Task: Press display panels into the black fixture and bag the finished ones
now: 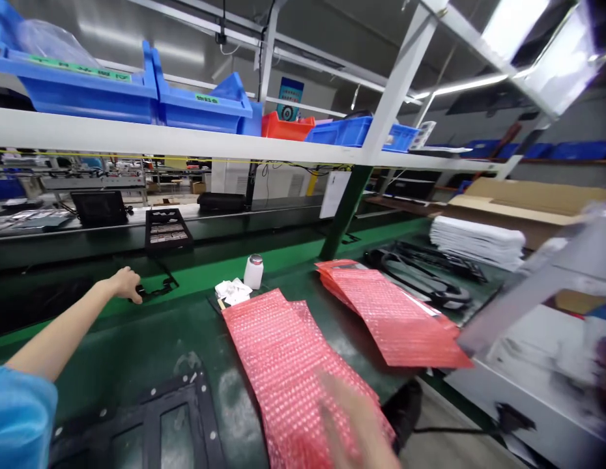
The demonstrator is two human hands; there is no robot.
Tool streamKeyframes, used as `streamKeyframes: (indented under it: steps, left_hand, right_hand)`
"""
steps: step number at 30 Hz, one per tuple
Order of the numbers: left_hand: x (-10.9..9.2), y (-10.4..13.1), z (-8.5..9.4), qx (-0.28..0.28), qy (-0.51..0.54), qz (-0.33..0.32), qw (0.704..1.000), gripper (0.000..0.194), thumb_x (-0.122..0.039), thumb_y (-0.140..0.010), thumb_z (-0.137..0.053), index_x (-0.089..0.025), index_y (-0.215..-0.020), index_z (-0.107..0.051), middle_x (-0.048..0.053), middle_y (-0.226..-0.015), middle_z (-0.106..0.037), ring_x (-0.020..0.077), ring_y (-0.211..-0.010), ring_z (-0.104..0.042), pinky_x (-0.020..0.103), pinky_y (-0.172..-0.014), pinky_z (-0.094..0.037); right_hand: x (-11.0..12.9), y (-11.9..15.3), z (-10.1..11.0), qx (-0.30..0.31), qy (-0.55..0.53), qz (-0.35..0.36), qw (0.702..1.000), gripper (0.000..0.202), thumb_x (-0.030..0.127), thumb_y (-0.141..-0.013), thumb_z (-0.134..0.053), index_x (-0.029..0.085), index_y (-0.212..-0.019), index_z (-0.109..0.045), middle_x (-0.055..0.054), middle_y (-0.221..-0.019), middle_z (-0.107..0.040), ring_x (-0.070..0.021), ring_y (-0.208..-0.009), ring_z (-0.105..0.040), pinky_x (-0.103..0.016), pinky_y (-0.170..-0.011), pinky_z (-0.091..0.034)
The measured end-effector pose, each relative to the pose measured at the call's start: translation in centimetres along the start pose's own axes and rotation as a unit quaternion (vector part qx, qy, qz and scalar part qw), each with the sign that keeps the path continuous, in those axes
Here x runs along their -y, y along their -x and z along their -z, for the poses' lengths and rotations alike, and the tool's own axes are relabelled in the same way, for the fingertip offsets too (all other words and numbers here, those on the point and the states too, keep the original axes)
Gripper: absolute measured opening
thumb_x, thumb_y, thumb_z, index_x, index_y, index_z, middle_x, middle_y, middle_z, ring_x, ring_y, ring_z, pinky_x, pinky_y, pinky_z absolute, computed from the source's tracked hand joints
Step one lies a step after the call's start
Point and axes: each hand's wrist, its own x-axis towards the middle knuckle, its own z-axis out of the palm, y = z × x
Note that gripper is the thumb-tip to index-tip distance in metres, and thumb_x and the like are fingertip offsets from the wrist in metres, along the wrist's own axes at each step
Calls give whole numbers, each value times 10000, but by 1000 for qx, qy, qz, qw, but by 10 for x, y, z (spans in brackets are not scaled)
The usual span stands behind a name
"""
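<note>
My left hand (126, 284) reaches out over the far side of the bench. Its fingers and thumb close on the near edge of a thin black frame (159, 288) by the green strip; the rest of that frame blends into the dark surface. Smeared by motion, my right hand (354, 420) is above a stack of red bubble-wrap bags (288, 365), and contact with them cannot be made out. In front of me, a black fixture (151, 417) with rectangular openings lies on the green bench.
More red bubble bags (386, 312) lie to the right, beside black frame parts (425, 280) and a white stack (476, 241). A white pump bottle (253, 272) stands by crumpled white wipes (233, 291). A shelf post (349, 202) rises from the bench; blue bins (200, 104) sit overhead.
</note>
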Motion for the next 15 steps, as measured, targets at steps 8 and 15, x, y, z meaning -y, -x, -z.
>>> streamKeyframes:
  steps: [8,15]
  left_hand:
    - [-10,98,25,-95,-23,-128,987,506,-522,-690,-757,-163,-1037,-677,111,-1044,-647,313,-1065,-539,440,-1006,-400]
    - [-31,242,9,-227,27,-200,953,379,-498,-846,-593,-293,-1163,-627,-56,-1132,-645,209,-1135,-561,549,-1188,-192]
  right_hand:
    - [-170,-92,44,29,362,-121,924,635,458,-922,-464,21,-1383,-467,-325,-1473,-366,-467,-1401,-276,-683,-1036,-294]
    - [-171,-117,33,47,344,-125,929,552,194,-944,-200,-25,-1308,-554,-287,-1333,-557,-419,-1361,-385,-665,-1072,-235]
